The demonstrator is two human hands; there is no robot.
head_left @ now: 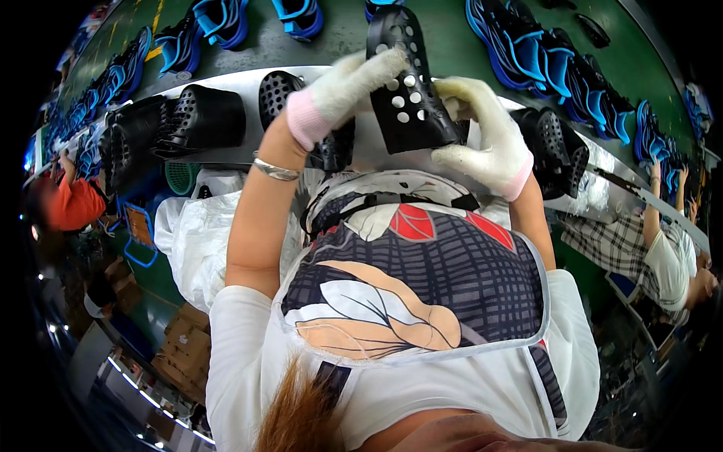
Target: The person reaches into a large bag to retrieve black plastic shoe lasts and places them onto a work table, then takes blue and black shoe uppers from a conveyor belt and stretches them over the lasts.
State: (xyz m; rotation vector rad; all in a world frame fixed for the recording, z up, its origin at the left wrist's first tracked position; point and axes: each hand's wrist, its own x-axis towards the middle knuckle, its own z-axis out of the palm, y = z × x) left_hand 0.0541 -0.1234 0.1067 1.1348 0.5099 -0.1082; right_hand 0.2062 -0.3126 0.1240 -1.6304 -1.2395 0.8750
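A black shoe-shaped piece with rows of round holes is held up in front of me, tilted, its rounded end away from me. My left hand, in a white knit glove with a pink cuff, grips it from the left, fingers lying across the holed face. My right hand, gloved alike, curls around its near right side, thumb at the lower corner. Beneath my left wrist, another black holed piece rests on the metal ledge, partly hidden by the arm.
More black holed pieces stand on the ledge at left and right. Beyond runs a green conveyor with blue-and-black shoes. White sacking and a green basket sit at left. Other people work at both sides.
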